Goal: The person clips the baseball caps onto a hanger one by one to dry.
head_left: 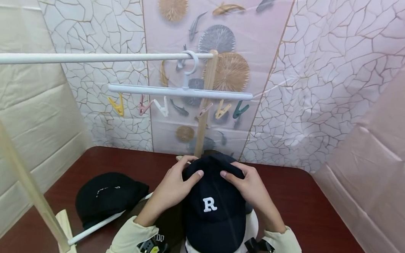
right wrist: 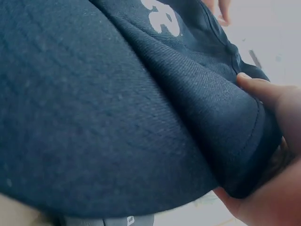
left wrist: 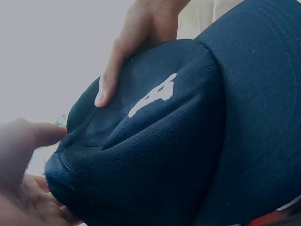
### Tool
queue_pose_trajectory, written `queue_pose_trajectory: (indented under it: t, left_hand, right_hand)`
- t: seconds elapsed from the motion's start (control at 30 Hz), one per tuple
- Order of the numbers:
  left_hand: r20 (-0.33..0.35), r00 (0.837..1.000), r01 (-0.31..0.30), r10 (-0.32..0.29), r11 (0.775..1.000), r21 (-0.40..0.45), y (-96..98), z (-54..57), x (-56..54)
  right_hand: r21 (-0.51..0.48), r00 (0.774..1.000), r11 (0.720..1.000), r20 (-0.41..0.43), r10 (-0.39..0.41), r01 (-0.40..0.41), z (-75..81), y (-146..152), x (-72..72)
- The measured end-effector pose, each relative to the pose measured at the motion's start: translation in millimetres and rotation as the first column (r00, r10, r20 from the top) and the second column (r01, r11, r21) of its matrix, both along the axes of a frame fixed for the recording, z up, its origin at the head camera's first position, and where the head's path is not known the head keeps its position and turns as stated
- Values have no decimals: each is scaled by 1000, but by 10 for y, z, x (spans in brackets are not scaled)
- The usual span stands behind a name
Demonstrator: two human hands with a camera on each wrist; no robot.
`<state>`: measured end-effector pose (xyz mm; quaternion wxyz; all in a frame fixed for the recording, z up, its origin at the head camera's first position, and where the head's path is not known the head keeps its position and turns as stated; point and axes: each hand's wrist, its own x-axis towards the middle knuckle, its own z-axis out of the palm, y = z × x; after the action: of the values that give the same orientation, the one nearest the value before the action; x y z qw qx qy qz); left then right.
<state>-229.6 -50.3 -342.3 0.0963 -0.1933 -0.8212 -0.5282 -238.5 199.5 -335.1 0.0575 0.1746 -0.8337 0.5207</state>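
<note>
A dark navy baseball cap (head_left: 216,192) with a white letter R hangs brim-down between both hands in the head view. My left hand (head_left: 175,184) grips the crown's left side, thumb on the front and the other fingers mostly hidden behind. On the right side my right hand (head_left: 252,184) pinches the crown, its thumb likewise on the front. The left wrist view shows the cap (left wrist: 155,117) from its left, with fabric creased across the crown. In the right wrist view, the wide brim fills much of the picture and the right thumb (right wrist: 258,89) presses on the crown.
A white hanger (head_left: 180,91) with several coloured clips hangs from the white rail (head_left: 123,58) of a wooden rack. Below, a black cap (head_left: 107,198) lies at the left, beside a brown cap (head_left: 171,224). White headwear (head_left: 251,224) sits beneath the navy cap on the dark red table (head_left: 307,223).
</note>
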Motion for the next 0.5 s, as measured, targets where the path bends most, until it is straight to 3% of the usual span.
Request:
queue_pose_trajectory:
  t: [0.23, 0.5]
  left_hand:
    - [-73, 996, 52, -50, 998, 29, -87, -10, -119]
    - [-90, 994, 74, -69, 996, 47, -145, 11, -208]
  right_hand:
    - [-4, 1000, 1000, 22, -9, 9, -22, -66, 18]
    - [187, 992, 977, -89, -85, 101, 32, -73, 51]
